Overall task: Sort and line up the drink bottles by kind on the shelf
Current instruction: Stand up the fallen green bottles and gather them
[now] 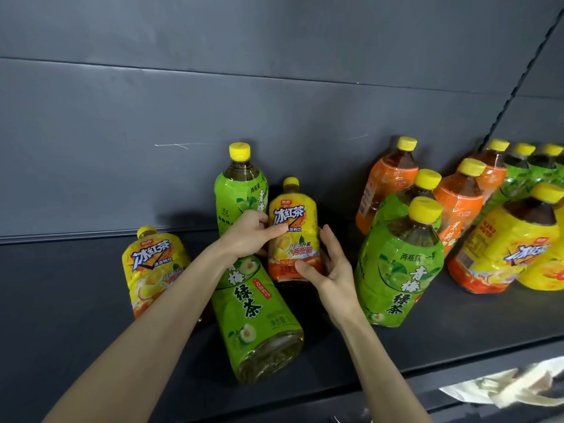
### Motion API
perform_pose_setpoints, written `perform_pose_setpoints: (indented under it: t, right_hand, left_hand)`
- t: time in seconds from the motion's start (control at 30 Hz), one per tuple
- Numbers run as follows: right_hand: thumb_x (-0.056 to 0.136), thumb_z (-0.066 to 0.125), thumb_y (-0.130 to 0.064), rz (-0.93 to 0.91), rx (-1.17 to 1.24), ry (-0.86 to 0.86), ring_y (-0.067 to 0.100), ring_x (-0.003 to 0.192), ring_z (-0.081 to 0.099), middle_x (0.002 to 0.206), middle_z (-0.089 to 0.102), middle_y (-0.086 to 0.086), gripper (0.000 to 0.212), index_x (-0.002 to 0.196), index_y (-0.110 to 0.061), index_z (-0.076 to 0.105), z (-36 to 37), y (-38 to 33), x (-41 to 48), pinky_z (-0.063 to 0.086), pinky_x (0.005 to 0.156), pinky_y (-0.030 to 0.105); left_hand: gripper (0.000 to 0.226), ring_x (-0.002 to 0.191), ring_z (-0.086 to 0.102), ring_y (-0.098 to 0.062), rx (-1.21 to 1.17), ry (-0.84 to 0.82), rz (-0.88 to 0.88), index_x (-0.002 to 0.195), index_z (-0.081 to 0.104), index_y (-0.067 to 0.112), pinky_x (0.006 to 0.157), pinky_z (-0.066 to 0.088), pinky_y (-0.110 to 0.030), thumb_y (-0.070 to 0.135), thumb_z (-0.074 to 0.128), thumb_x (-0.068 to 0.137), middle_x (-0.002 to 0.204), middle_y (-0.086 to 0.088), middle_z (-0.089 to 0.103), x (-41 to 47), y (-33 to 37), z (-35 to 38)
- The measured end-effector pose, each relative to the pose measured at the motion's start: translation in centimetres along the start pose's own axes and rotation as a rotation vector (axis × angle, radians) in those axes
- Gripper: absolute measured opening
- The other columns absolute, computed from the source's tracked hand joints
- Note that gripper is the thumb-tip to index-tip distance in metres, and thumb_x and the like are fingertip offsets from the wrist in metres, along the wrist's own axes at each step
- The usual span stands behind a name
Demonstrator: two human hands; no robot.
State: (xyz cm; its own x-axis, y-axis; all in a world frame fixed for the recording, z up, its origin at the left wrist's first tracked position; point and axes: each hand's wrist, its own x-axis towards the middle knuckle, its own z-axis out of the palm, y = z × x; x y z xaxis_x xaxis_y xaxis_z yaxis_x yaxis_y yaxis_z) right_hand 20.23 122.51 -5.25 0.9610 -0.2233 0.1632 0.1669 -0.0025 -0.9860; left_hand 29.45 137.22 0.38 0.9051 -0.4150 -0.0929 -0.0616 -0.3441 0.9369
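A yellow-labelled iced tea bottle (293, 232) stands mid-shelf, held from both sides: my left hand (250, 235) grips its left flank, my right hand (328, 267) wraps its lower right side. Behind it stands a green-labelled tea bottle (236, 190). Another green bottle (259, 315) lies on its side in front, its top hidden under my left wrist. A second yellow bottle (154, 267) stands at the left. To the right are two green bottles (399, 264), orange-labelled bottles (386, 181), and more yellow bottles (506, 242).
The dark shelf board (76, 300) has a dark back panel (274, 87) close behind the bottles. Its front edge (457, 358) runs along the lower right. A slotted upright (515, 90) stands at the right. White cloth or bag (518, 386) lies below the shelf.
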Motion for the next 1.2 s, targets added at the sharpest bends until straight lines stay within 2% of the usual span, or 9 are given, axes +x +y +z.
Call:
perform_pose_setpoints:
  t: [0.1,0.23,0.33,0.53,0.7,0.9,0.97,1.13,1.2]
  right_hand:
    - [0.073,0.074,0.009,-0.078,-0.078,-0.016,0.012,0.126,0.051,0.145,0.035,-0.004,0.093,0.145,-0.028,0.027,-0.2,0.1,0.6,0.050,0.098,0.038]
    - [0.066,0.079,0.009,-0.145,-0.161,-0.005,0.014,0.131,0.044,0.143,0.025,-0.013,0.102,0.134,-0.048,0.030,0.1,0.1,0.9,0.049,0.100,0.042]
    - [0.063,0.081,0.010,-0.177,-0.187,-0.002,0.010,0.130,0.043,0.143,0.026,-0.012,0.106,0.133,-0.051,0.031,0.3,0.2,1.2,0.051,0.099,0.038]
    - [0.070,0.077,0.010,-0.166,-0.281,0.021,-0.002,0.126,0.041,0.143,0.031,-0.013,0.103,0.132,-0.052,0.024,0.7,0.3,1.6,0.047,0.097,0.021]
    - [0.074,0.075,0.008,-0.125,-0.364,0.027,0.004,0.129,0.035,0.136,0.032,-0.015,0.102,0.143,-0.044,0.020,1.0,0.3,2.1,0.044,0.105,0.035]
    - [0.080,0.073,0.000,-0.097,-0.417,0.044,0.007,0.125,0.041,0.144,0.040,0.000,0.097,0.150,-0.035,0.017,1.0,0.1,1.7,0.044,0.105,0.040]
    - [0.081,0.073,-0.006,-0.112,-0.444,0.063,0.011,0.126,0.044,0.142,0.042,0.002,0.091,0.150,-0.031,0.019,1.0,0.0,1.4,0.046,0.104,0.042]
    - [0.086,0.070,-0.014,-0.173,-0.519,0.138,0.007,0.116,0.046,0.137,0.046,0.004,0.066,0.143,-0.015,0.037,1.4,-0.6,-0.3,0.047,0.100,0.038]
    - [0.086,0.069,-0.014,-0.215,-0.560,0.175,0.013,0.111,0.054,0.128,0.050,0.005,0.050,0.132,-0.011,0.051,1.4,-0.8,-1.1,0.050,0.095,0.037]
  left_hand:
    - [0.029,0.091,0.062,-0.009,-0.011,0.077,0.122,0.109,0.054,0.013,0.069,0.053,-0.023,0.018,0.069,0.085,0.101,0.002,0.064,-1.0,0.7,-0.1]
    - [0.046,0.104,0.061,-0.018,0.004,0.121,0.208,0.119,0.054,0.006,0.084,0.053,-0.030,0.010,0.074,0.079,0.114,-0.004,0.062,-1.6,0.6,-0.4]
    - [0.046,0.105,0.062,-0.017,-0.023,0.143,0.231,0.118,0.053,0.009,0.084,0.053,-0.024,0.009,0.075,0.077,0.118,-0.006,0.062,-2.1,0.0,-0.6]
    - [0.040,0.105,0.064,-0.022,-0.013,0.196,0.234,0.097,0.051,0.020,0.084,0.057,-0.036,0.003,0.078,0.072,0.122,-0.009,0.063,-2.6,-1.0,-1.0]
    - [0.036,0.101,0.066,-0.022,0.028,0.235,0.257,0.094,0.052,0.021,0.086,0.056,-0.038,0.002,0.075,0.075,0.120,-0.012,0.064,-2.9,-1.0,-0.9]
    - [0.041,0.086,0.067,-0.016,0.198,0.286,0.261,0.121,0.057,0.014,0.084,0.056,-0.036,0.018,0.072,0.082,0.116,-0.003,0.065,-3.6,-1.2,-0.8]
    - [0.040,0.087,0.068,-0.016,0.217,0.311,0.268,0.123,0.058,0.017,0.084,0.056,-0.037,0.026,0.068,0.085,0.115,-0.003,0.067,-4.1,-1.2,-0.6]
    - [0.030,0.075,0.070,-0.017,0.228,0.386,0.282,0.117,0.062,0.014,0.063,0.059,-0.034,0.027,0.062,0.090,0.101,0.004,0.069,-5.6,-0.6,0.2]
    - [0.024,0.076,0.070,-0.015,0.223,0.411,0.298,0.111,0.065,0.015,0.066,0.058,-0.028,0.025,0.063,0.090,0.098,0.004,0.070,-6.3,-0.6,0.3]
